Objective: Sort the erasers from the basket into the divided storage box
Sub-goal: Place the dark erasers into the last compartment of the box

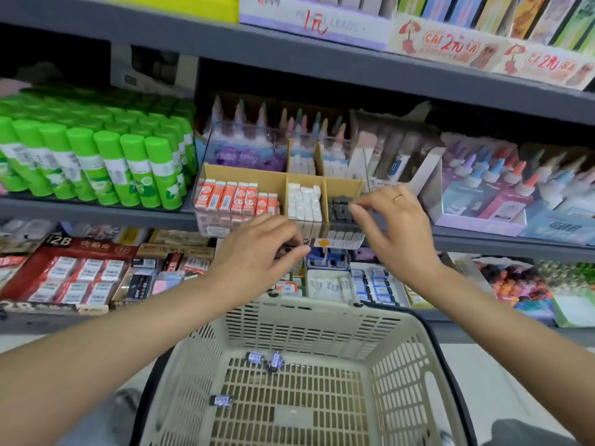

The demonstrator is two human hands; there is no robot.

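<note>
A beige plastic basket (322, 320) stands below me with three small dark erasers (222, 400) on its slatted floor. On the middle shelf sits the divided storage box (257, 178) with orange erasers (235, 197) on the left, white erasers (304, 202) in the middle and black erasers (341, 209) in the right compartment. My right hand (396, 226) pinches a black eraser at the right compartment. My left hand (260, 252) is in front of the box, its curled fingers holding small dark erasers.
Green glue sticks (96, 162) fill the shelf left of the box. Glue bottles with coloured caps (502, 185) stand to the right. Boxed 2B erasers (74, 275) and other stationery lie on the lower shelf behind the basket.
</note>
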